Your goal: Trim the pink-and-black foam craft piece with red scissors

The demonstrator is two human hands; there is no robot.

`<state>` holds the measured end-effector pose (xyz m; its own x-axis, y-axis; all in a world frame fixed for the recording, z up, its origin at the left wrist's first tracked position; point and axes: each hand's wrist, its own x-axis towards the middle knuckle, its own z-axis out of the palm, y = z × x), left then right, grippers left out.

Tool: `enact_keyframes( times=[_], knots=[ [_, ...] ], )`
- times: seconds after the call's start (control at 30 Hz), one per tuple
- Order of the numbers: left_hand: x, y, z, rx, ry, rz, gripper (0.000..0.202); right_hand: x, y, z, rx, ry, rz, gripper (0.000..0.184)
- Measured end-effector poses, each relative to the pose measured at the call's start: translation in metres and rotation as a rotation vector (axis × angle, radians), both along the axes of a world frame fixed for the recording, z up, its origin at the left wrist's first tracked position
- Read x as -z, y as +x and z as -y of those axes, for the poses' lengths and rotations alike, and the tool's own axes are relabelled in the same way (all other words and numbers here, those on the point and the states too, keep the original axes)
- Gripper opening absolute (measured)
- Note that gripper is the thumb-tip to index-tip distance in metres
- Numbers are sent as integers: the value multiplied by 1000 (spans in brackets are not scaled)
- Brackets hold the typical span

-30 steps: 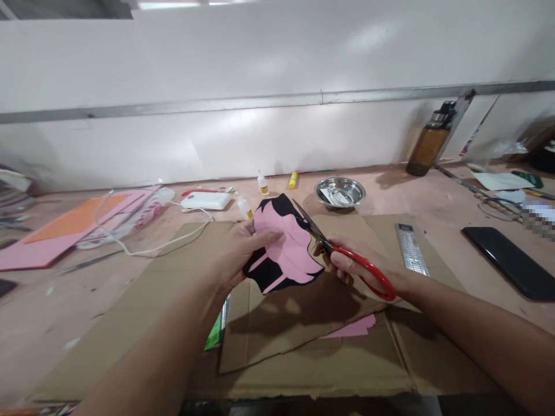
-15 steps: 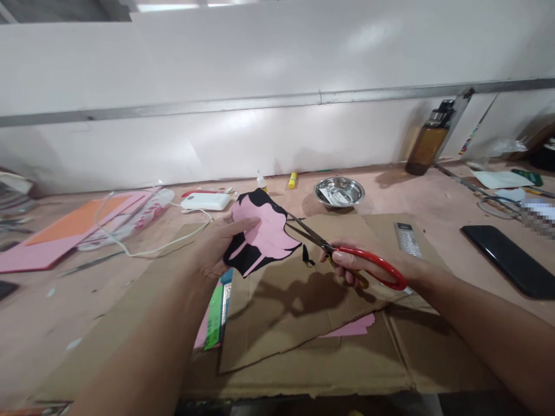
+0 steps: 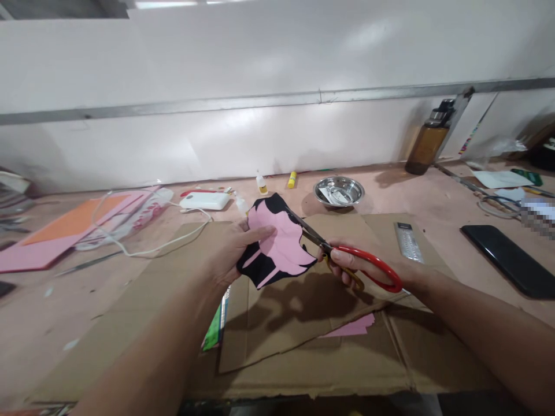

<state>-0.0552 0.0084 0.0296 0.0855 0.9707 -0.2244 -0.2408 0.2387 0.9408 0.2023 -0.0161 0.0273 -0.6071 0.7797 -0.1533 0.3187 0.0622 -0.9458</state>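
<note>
Between the thumb and fingers of my left hand [image 3: 232, 248] is a pink and black cutout [image 3: 281, 237], a pink shape with a black border, of paper or thin foam. My right hand [image 3: 347, 260] grips scissors [image 3: 375, 268] with one red handle loop and one yellowish one. Their dark blades run along the cutout's upper right edge, and the tips are partly hidden at its black border. Under both hands lies a piece of brown cardboard [image 3: 269, 329], with the cutout held above it.
Behind stand a steel bowl [image 3: 339, 203], a yellow glue stick [image 3: 292, 179] and a small bottle [image 3: 261, 184]. Leftward are a white power bank [image 3: 206, 200] with a cable and orange sheet [image 3: 82, 216]. A phone [image 3: 509, 257], brown bottle [image 3: 429, 141] and grater-like metal strip [image 3: 408, 242] are at right.
My left hand has moved the cutout right and slightly down, toward the scissors. The blades now meet its edge more closely. A small black scrap seen below the blades is no longer visible.
</note>
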Motion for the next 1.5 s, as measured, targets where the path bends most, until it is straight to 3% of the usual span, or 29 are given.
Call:
enact_keyframes(
  times=[0.33, 0.57, 0.7, 1.07, 1.2, 1.33, 1.5],
  knots=[
    [4, 6, 5, 43, 17, -21, 33, 11, -2, -1, -15, 0, -19, 50],
    [3, 7, 7, 54, -8, -24, 33, 24, -3, -4, 0, 30, -77, 42],
    [3, 9, 8, 70, -20, -24, 29, 32, 0, -5, -3, -38, -104, 41],
    [1, 11, 9, 34, -32, -44, 33, 11, -11, 0, 22, -92, -92, 47],
    [0, 11, 9, 42, -32, -43, 32, 11, -12, 1, 38, -99, -100, 44],
    [-1, 12, 10, 37, -36, -27, 35, 14, -10, 0, 31, -55, -104, 36],
    [-1, 12, 10, 36, -26, -16, 35, 11, -9, -2, 1, 72, -29, 43]
  ],
)
